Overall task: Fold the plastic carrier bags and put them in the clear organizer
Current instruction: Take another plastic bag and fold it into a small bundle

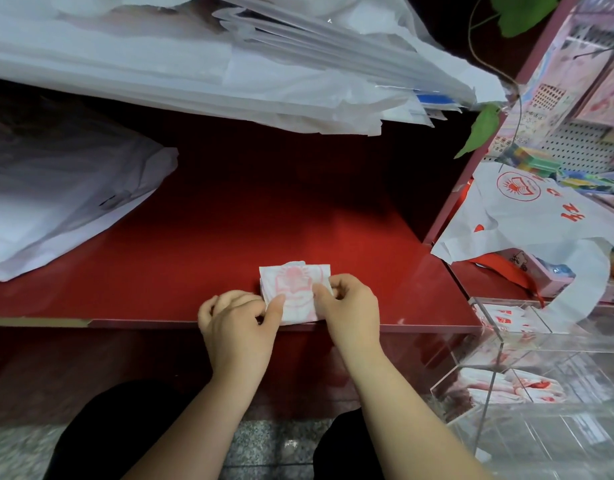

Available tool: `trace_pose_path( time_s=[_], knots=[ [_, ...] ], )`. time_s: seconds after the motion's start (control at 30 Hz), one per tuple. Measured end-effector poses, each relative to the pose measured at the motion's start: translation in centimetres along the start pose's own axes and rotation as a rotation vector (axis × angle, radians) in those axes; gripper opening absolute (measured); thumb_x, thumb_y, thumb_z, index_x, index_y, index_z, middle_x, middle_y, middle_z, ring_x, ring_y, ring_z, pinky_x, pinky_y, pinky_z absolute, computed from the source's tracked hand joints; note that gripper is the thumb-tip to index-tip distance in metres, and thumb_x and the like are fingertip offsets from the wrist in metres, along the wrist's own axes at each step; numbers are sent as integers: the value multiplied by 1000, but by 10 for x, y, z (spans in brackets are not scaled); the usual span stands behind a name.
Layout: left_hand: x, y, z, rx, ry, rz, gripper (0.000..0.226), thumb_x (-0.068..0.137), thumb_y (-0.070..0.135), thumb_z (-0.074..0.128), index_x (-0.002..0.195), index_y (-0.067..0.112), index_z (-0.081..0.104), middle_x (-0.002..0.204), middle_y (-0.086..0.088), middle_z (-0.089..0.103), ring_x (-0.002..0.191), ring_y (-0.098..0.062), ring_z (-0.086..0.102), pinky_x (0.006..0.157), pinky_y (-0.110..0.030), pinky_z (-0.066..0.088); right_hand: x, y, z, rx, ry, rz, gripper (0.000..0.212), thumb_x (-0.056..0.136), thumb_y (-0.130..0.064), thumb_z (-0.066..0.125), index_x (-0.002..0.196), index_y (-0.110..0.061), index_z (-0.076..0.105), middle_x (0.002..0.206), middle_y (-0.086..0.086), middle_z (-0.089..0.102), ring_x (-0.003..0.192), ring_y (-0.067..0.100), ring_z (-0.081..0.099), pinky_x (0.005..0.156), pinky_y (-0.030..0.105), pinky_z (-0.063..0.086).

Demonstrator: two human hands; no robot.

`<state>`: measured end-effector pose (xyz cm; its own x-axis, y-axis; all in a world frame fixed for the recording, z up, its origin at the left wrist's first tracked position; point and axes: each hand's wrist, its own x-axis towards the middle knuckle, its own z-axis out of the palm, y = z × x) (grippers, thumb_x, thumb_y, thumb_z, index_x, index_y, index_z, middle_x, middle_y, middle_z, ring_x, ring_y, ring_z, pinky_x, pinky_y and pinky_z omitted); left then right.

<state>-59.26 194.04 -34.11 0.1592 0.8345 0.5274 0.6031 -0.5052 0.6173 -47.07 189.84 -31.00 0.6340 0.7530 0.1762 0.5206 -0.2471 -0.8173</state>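
A white carrier bag with a red print, folded into a small square (293, 284), lies at the front edge of the red shelf (201, 244). My left hand (238, 323) pinches its left side with curled fingers and thumb. My right hand (350, 311) pinches its right side. The clear organizer (527, 348) stands at the lower right, and its compartments hold several folded bags (506, 386). An unfolded white bag with red print (527, 216) hangs above the organizer on the right.
Large stacks of white plastic bags (194, 57) overhang the back of the shelf, and another pile (56, 188) lies at the left. A red side panel (472, 168) bounds the shelf on the right, with a stationery display beyond it. My dark-clad knees are below.
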Motion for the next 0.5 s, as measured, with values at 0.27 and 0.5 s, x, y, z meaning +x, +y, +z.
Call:
trace_pose_path(
  time_s=[0.27,0.5],
  knots=[
    [11,4,1,210,-109,-5,47,68,34,71,36,18,40,56,3,56,67,-30,57,70,-33,19,13,-15,4,-379,-98,81,11,86,-21,51,76,-18,49,78,2,58,72,22,44,69,29,34],
    [18,2,4,205,-167,370,38,80,24,41,102,4,65,113,-15,64,115,-29,47,97,-40,22,15,-21,1,-445,-131,104,4,89,-21,48,90,-17,50,95,6,63,86,28,53,77,30,36]
  ],
)
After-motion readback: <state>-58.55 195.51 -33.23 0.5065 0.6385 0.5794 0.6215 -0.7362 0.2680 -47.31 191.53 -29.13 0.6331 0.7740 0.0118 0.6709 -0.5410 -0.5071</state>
